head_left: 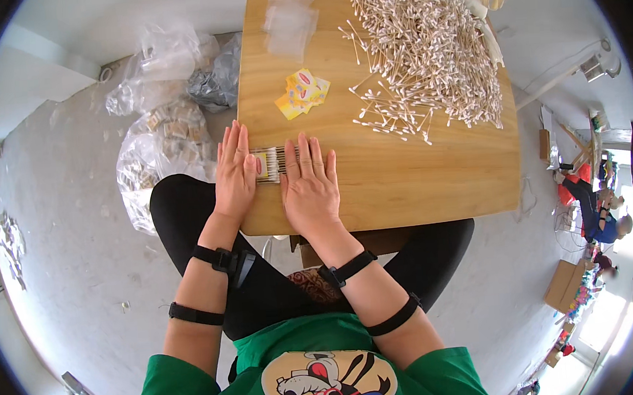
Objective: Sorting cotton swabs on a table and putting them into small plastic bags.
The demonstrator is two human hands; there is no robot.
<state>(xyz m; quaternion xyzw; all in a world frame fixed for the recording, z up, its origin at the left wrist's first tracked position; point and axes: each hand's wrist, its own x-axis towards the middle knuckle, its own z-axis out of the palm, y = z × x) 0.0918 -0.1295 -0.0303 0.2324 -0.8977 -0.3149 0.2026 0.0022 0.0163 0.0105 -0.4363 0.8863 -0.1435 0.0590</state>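
Note:
Near the left front of the wooden table [418, 183], a flat row of cotton swabs [273, 164] lies between my two hands. A yellow card [261, 165] shows at the row's left end, beside my left hand [236, 175]. That hand is stretched out along the table's left edge, fingers together and straight. My right hand [310, 185] lies palm down over the right part of the swabs, its fingers extended and slightly apart. What lies under both palms is hidden. Just beyond, several yellow printed cards [303, 93] are fanned on the wood.
A large heap of loose cotton swabs [431, 50] covers the table's far right. Clear plastic bags [291, 24] lie at the far left of the tabletop. Filled plastic sacks [169, 134] stand on the floor to the left. Other people [603, 218] sit far off at the right.

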